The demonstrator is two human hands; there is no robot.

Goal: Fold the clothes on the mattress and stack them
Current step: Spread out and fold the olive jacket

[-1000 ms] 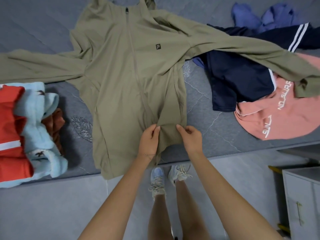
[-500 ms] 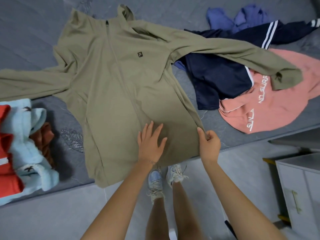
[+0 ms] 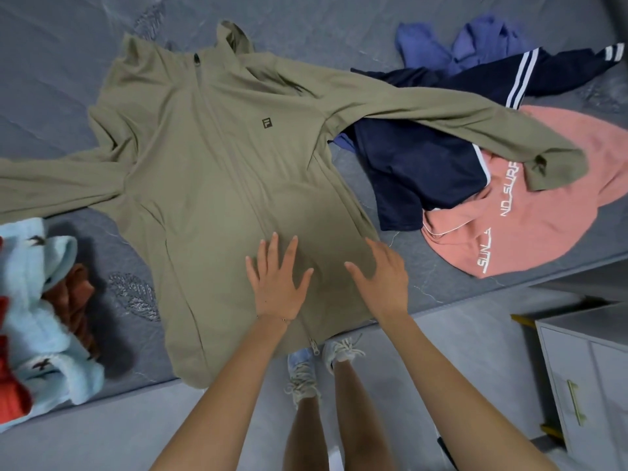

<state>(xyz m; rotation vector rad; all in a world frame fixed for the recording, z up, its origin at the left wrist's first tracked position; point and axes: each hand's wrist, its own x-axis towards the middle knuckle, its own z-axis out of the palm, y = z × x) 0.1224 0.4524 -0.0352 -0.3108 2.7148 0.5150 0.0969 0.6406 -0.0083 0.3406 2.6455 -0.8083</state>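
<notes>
Head view: olive zip jacket [image 3: 210, 185] spread flat on grey mattress [image 3: 51, 62], square F logo [image 3: 267, 123] on chest, left hand [image 3: 277, 283] and right hand [image 3: 384, 280] open on its lower front, fingers spread, pink sweatshirt [image 3: 543, 226] right, partial text "SUN_", "ND_SUR", folded stack [image 3: 37, 317] left, grey floor [image 3: 85, 436], white cabinet [image 3: 584, 368].

Both hands let go of pinched fabric. Left hand [image 3: 277, 283] went flat on lower front of olive jacket [image 3: 210, 158]. Right hand [image 3: 384, 277] released hem edge, opened, fingers spread beside left. Bunched fold got spread smooth.
</notes>
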